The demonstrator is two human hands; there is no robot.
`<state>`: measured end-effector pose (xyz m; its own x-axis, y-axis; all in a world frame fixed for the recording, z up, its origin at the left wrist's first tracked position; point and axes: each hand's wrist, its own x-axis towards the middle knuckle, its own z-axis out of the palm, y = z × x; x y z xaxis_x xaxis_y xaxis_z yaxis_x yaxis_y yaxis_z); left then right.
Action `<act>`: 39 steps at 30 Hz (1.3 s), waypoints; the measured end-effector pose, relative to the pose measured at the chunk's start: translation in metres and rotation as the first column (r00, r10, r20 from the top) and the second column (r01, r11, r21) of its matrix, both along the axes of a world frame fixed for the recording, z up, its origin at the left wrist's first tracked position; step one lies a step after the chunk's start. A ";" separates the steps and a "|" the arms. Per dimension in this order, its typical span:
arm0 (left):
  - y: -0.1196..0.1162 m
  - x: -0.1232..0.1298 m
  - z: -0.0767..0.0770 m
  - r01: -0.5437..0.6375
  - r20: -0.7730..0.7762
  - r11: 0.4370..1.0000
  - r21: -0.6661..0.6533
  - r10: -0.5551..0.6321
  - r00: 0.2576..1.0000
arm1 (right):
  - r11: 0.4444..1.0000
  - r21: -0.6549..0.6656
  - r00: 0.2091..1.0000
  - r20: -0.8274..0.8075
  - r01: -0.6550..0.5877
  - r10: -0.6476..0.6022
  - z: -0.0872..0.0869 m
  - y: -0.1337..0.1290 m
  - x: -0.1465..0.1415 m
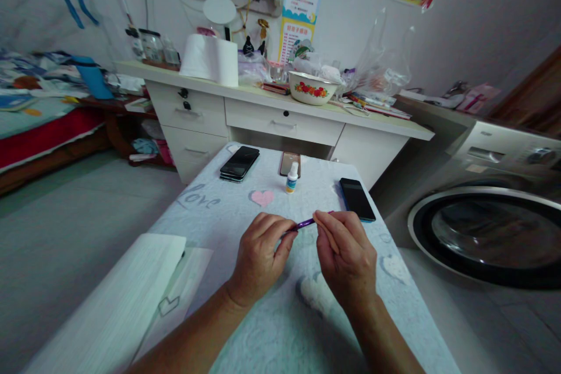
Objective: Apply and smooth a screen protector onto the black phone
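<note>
A thin purple stick-like object (305, 224) is held between my two hands above the cloth-covered table (236, 222). My left hand (263, 251) pinches its left end between thumb and fingers. The right end is in the closed fingers of my right hand (347, 254), which hide part of it. Beyond my hands stands a small white bottle (291, 179) with a blue and yellow label, upright. Behind it lies a brown-gold phone (287, 158). A dark phone (357, 200) lies just past my right hand, and stacked black phones (240, 162) lie at the far left.
White fabric (127, 286) drapes over the table's left side. Behind the table, a white desk (280, 125) holds a paper roll (227, 63), a flowered bowl (312, 89) and plastic bags. A washing machine (495, 152) stands at the right, a bed (39, 128) at the left.
</note>
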<state>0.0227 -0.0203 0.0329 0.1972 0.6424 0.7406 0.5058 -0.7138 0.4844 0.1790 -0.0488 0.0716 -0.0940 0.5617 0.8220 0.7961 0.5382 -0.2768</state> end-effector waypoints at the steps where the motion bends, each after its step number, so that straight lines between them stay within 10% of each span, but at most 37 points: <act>1: 0.000 0.000 0.000 -0.003 -0.001 1.000 -0.002 0.003 1.000 | 1.000 0.001 1.000 -0.002 0.015 -0.015 0.001 0.000 0.002; 39: -0.007 0.009 0.037 -0.004 -0.020 0.987 -0.162 0.001 1.000 | 1.000 -0.007 0.998 -0.053 0.025 -0.025 -0.003 0.002 0.008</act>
<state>0.0316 -0.0271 0.0700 0.2094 0.7539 0.6227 0.5181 -0.6256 0.5833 0.1874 -0.0469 0.0686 -0.0362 0.5687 0.8218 0.7934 0.5163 -0.3224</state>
